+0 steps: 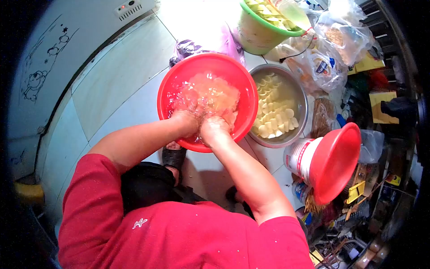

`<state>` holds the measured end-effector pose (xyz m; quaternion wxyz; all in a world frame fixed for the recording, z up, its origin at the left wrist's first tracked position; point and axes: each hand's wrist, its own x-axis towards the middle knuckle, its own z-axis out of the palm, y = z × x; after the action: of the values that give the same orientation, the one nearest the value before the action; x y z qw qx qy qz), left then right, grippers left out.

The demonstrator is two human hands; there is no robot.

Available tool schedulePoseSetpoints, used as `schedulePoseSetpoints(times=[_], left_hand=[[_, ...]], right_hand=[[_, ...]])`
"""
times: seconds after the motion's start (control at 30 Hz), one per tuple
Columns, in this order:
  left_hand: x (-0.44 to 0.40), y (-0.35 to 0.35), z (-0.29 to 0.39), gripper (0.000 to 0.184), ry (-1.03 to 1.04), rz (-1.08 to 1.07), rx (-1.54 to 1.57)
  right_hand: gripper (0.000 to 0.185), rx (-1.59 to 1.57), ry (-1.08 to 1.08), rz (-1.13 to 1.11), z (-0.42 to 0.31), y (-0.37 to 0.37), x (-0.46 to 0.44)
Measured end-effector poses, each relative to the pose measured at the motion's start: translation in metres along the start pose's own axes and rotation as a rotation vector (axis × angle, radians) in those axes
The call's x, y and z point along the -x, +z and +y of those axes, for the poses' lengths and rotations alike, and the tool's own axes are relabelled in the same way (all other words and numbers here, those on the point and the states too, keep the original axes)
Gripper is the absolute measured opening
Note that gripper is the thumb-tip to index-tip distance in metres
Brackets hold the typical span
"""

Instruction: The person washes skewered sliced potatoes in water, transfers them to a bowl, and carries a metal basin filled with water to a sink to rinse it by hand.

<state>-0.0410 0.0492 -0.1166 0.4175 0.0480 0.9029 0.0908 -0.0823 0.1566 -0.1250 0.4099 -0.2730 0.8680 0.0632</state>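
Observation:
A red plastic basin (162,96) of water stands on the floor in front of me. Pale, thin slices (215,92) lie under its rippling, glinting surface. My left hand (186,120) dips into the water at the near side, with its fingers hidden. Close beside it, my right hand (215,127) is also in the water among the slices, and its fingers are too blurred by water to read. To the right, a steel basin (306,105) holds cloudy water and many pale yellow slices (277,121), several of them lined up in overlapping rows.
A green-rimmed bucket (257,33) with yellowish strips stands at the back. Plastic bags (324,62) pile up behind the steel basin. On the right, a red bowl (336,161) tilts against a white tub (299,157). Cluttered shelves line the right edge; a wall (58,54) rises at left.

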Motion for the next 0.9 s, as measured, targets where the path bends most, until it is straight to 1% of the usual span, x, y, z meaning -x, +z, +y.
schedulePoseSetpoints(times=[0.03, 0.07, 0.13, 0.17, 0.23, 0.27, 0.3, 0.33, 0.37, 0.43, 0.47, 0.5, 0.57, 0.6, 0.63, 0.7, 0.73, 0.8, 0.83, 0.87, 0.9], left_hand=[[0.002, 0.004, 0.0, 0.063, 0.054, 0.176, -0.12], [-0.001, 0.006, -0.001, 0.063, 0.061, 0.182, -0.125], [-0.005, 0.002, 0.001, 0.067, -0.019, 0.208, -0.106], [-0.003, 0.002, 0.0, 0.067, -0.01, 0.212, -0.111], [0.015, -0.012, 0.002, 0.075, -0.132, 0.238, 0.202], [0.013, -0.013, -0.001, 0.081, -0.12, 0.236, 0.132], [0.019, -0.014, -0.001, 0.081, -0.103, 0.233, 0.124], [0.031, -0.017, -0.002, 0.08, -0.096, 0.313, 0.104], [0.041, -0.02, -0.002, 0.079, -0.087, 0.394, 0.085], [0.053, -0.018, -0.008, 0.076, -0.001, 0.492, 0.1], [0.056, -0.015, -0.011, 0.073, 0.06, 0.526, 0.12], [0.055, -0.007, -0.016, 0.073, 0.076, 0.517, 0.117], [0.051, 0.004, -0.024, 0.07, 0.186, 0.556, -0.044], [0.052, 0.004, -0.02, 0.067, 0.206, 0.571, -0.004], [0.051, 0.001, -0.017, 0.067, 0.218, 0.573, -0.007], [0.05, 0.001, -0.014, 0.067, 0.136, 0.593, 0.025], [0.052, 0.0, -0.014, 0.068, 0.151, 0.606, 0.011], [0.052, -0.002, -0.013, 0.069, 0.143, 0.595, -0.001], [0.051, -0.002, -0.012, 0.07, 0.134, 0.587, -0.012], [0.05, -0.002, -0.013, 0.07, 0.134, 0.583, -0.012], [0.049, -0.002, -0.014, 0.07, 0.152, 0.581, -0.019]], right_hand=[[0.045, -0.002, -0.043, -0.012, 0.001, 0.001, 0.0], [0.045, -0.003, -0.034, -0.005, 0.002, 0.003, 0.002], [0.056, -0.114, 0.057, 0.138, -0.001, -0.002, 0.016], [0.056, -0.116, 0.066, 0.142, 0.002, -0.003, 0.022], [0.057, -0.021, -0.045, 0.312, 0.008, -0.001, 0.031], [0.057, -0.026, -0.032, 0.316, 0.011, 0.002, 0.035], [0.055, -0.011, -0.087, 0.467, 0.012, 0.008, 0.039], [0.053, 0.005, -0.139, 0.616, 0.014, 0.012, 0.043], [0.053, 0.0, -0.116, 0.616, 0.017, 0.013, 0.044], [0.049, -0.005, -0.267, 0.691, 0.02, 0.011, 0.056], [0.048, -0.004, -0.234, 0.73, 0.016, 0.011, 0.065], [0.048, -0.01, -0.217, 0.725, 0.019, 0.015, 0.066], [0.045, -0.192, -0.327, 0.645, 0.024, 0.021, 0.065], [0.041, -0.118, -0.303, 0.508, 0.029, 0.012, 0.073], [0.041, -0.118, -0.292, 0.511, 0.035, 0.006, 0.076], [0.036, -0.203, -0.527, 0.976, 0.048, 0.002, 0.082], [0.032, -0.361, -0.554, 1.015, 0.057, -0.007, 0.086], [0.036, -0.525, -0.419, 1.133, 0.093, -0.014, 0.078], [0.038, -0.667, -0.358, 1.258, 0.117, -0.015, 0.068], [0.041, -0.86, -0.172, 1.416, 0.14, 0.0, 0.051], [0.045, -1.056, 0.146, 1.282, 0.162, 0.005, 0.049]])
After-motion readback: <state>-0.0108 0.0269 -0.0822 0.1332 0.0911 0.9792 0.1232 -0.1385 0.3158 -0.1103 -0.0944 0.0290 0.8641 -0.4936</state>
